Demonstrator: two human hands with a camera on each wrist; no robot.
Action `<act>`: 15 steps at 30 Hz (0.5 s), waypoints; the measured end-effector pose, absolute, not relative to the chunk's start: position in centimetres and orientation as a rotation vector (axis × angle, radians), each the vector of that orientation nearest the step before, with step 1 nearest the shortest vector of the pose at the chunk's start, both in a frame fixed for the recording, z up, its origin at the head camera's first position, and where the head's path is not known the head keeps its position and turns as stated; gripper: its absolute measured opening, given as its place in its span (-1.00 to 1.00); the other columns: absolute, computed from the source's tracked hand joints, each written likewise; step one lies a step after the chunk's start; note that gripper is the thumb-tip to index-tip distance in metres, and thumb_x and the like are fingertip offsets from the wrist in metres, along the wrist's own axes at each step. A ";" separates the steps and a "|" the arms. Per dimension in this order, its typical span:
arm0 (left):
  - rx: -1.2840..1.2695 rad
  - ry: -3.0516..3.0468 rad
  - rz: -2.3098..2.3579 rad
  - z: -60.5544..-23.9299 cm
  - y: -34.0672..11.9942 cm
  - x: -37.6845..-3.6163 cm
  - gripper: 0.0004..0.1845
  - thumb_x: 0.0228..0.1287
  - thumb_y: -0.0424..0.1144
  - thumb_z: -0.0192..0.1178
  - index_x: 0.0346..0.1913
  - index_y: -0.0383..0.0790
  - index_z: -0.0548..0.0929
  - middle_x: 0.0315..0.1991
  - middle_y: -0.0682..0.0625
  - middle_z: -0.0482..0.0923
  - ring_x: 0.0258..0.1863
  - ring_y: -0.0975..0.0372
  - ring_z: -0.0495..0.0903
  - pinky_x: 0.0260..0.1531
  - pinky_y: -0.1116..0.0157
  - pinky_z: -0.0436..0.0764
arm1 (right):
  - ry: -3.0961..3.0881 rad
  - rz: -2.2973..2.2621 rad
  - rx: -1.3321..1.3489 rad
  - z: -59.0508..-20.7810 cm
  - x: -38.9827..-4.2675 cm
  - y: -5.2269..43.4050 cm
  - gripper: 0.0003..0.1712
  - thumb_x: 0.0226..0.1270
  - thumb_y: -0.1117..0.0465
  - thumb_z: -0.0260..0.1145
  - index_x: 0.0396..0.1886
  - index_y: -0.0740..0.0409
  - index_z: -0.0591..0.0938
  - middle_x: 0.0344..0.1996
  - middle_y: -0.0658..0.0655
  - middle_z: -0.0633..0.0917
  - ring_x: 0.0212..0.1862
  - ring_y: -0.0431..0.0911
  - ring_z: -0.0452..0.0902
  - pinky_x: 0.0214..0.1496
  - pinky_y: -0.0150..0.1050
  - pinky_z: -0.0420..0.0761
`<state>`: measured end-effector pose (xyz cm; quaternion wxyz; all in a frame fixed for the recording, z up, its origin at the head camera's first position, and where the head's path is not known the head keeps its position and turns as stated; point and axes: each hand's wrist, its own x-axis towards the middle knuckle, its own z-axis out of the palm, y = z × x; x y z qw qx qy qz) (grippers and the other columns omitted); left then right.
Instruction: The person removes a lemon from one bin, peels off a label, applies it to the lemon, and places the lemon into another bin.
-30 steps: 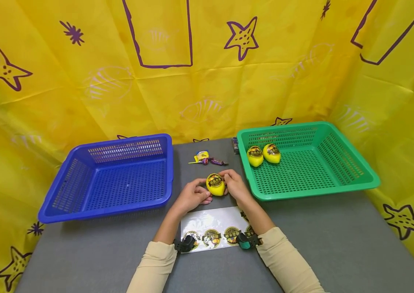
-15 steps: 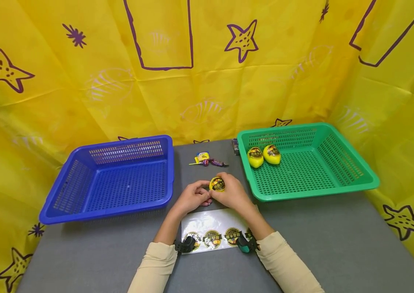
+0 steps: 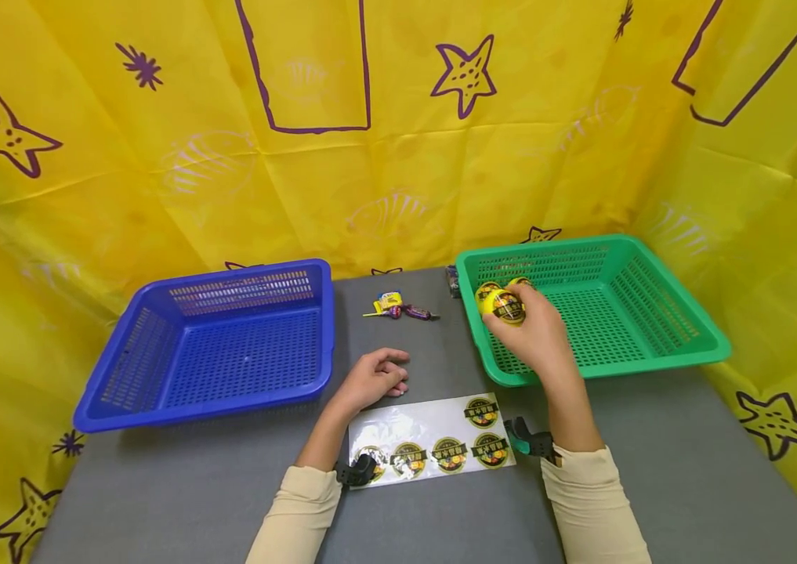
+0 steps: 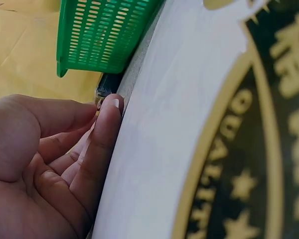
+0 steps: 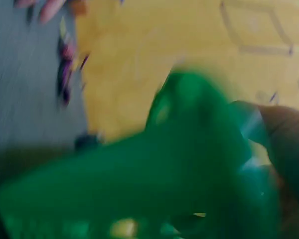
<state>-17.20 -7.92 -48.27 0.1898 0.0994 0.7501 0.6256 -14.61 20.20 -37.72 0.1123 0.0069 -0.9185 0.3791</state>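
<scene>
A grey table (image 3: 652, 439) stands in front of a yellow curtain (image 3: 158, 157) printed with purple stars. The green basket (image 3: 694, 337) sits on the table toward the right. Over its near left corner the right hand (image 3: 535, 333) grips a yellow lemon (image 3: 504, 306) with a round dark label, fingers curled round it. Two more lemons (image 3: 487, 291) lie in that same corner of the green basket, mostly hidden behind the held one. To the left of the green basket, on the bare table, the left hand (image 3: 375, 378) rests with fingers loosely curled and holds nothing; in the left wrist view its fingers (image 4: 102, 144) lie against the edge of the sticker sheet (image 4: 189, 124). That sheet (image 3: 412, 427) lies in front of the green basket's left corner, with round labels on it. Some sweets (image 3: 398, 307) lie just left of the green basket, and a blue basket (image 3: 222, 392) stands farther left. The right wrist view is a green blur.
</scene>
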 end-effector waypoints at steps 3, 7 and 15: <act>0.277 2.121 1.748 -48.3 -8.1 -17.2 -0.66 0.35 -0.51 0.19 0.17 -0.45 0.56 -0.34 -0.17 0.67 -0.38 0.15 0.70 -0.33 0.24 0.72 | -2.865 0.959 -0.077 -38.6 -15.2 21.7 -0.27 0.24 0.03 0.40 0.27 0.41 0.47 0.04 0.46 0.59 -0.02 0.30 0.51 -0.05 0.20 0.49; 0.280 2.125 1.745 -48.5 -8.1 -17.1 -0.66 0.35 -0.51 0.19 0.16 -0.45 0.56 -0.35 -0.17 0.66 -0.38 0.15 0.70 -0.33 0.23 0.72 | -3.044 0.855 -0.080 -39.5 -15.5 22.6 -0.26 0.24 0.02 0.43 0.21 0.48 0.47 -0.02 0.48 0.61 -0.06 0.32 0.53 -0.08 0.21 0.51; 0.310 2.121 1.750 -48.8 -7.8 -17.3 -0.66 0.33 -0.53 0.18 0.15 -0.50 0.55 -0.35 -0.20 0.67 -0.40 0.17 0.69 -0.35 0.25 0.72 | -3.193 0.756 -0.032 -40.0 -15.8 22.6 -0.29 0.24 -0.01 0.44 0.09 0.51 0.48 -0.10 0.48 0.61 -0.11 0.32 0.55 -0.11 0.18 0.53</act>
